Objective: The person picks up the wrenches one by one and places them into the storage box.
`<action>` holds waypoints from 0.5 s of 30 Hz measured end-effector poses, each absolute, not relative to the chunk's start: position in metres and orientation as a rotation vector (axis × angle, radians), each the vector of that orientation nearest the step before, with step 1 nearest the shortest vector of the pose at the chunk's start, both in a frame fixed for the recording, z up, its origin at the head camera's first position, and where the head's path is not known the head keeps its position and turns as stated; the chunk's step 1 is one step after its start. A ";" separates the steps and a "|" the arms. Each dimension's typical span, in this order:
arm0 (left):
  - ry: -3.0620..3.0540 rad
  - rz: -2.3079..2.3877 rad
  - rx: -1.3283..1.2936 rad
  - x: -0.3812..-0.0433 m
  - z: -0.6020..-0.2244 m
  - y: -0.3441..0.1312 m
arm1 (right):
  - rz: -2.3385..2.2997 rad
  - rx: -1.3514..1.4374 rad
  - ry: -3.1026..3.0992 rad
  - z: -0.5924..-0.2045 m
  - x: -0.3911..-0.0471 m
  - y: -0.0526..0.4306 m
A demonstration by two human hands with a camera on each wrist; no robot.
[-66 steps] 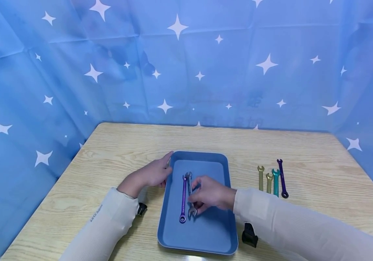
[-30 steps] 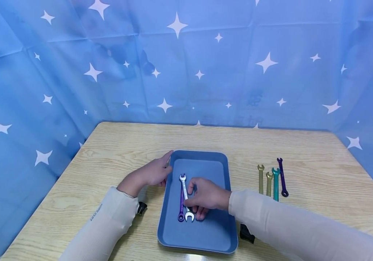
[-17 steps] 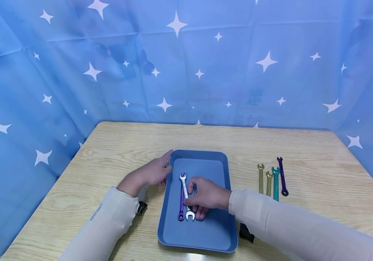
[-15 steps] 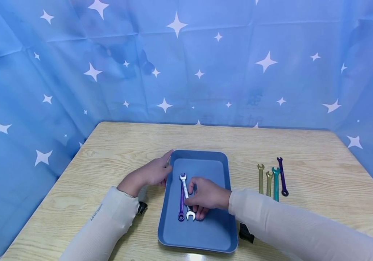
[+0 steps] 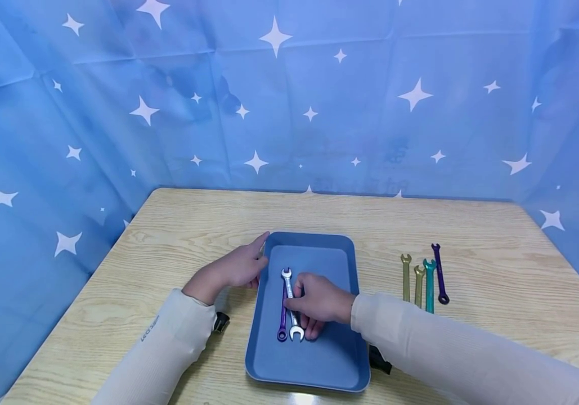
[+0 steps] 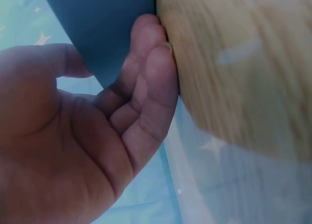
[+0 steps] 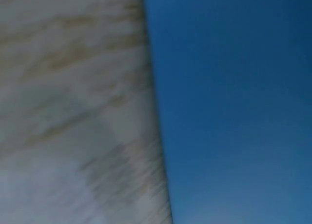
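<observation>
My left hand (image 5: 236,268) holds the blue tray (image 5: 306,371) at its left side, the index finger stretched to the far corner. In the left wrist view, curled fingers (image 6: 153,82) sit at the tray's wall beside the table. With thumb and index finger my right hand (image 5: 322,298) pinches a silver open-end wrench (image 5: 296,326) inside the tray. A purple combination wrench (image 5: 282,326) lies just left of it; the silver one's far end overlaps the purple one's top. The right wrist view shows only the tray's blue wall (image 7: 229,112) and the tabletop.
On the wooden table (image 5: 193,214), right of the tray, several wrenches lie side by side: a gold one (image 5: 405,278), a shorter gold one (image 5: 418,287), a green one (image 5: 429,287) and a dark purple one (image 5: 440,275). My right sleeve (image 5: 421,326) hides their near ends.
The silver wrench has turned and shifted left against the purple one, carried by my right hand. In the last half second that hand has slid slightly up along it. My left hand stays put.
</observation>
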State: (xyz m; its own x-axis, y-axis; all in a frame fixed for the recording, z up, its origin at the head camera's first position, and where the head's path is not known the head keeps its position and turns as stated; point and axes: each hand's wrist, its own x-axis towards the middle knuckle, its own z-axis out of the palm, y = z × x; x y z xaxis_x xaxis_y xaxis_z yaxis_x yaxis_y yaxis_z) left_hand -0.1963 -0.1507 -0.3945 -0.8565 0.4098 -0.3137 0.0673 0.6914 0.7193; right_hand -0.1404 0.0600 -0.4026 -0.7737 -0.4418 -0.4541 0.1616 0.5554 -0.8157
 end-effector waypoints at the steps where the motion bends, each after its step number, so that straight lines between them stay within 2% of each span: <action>1: 2.444 1.019 0.368 -0.196 -0.395 -0.151 | -1.212 -0.227 2.155 -0.403 -0.141 0.060; 15: 2.445 1.022 0.363 -0.197 -0.397 -0.151 | -1.250 -0.220 2.125 -0.406 -0.142 0.061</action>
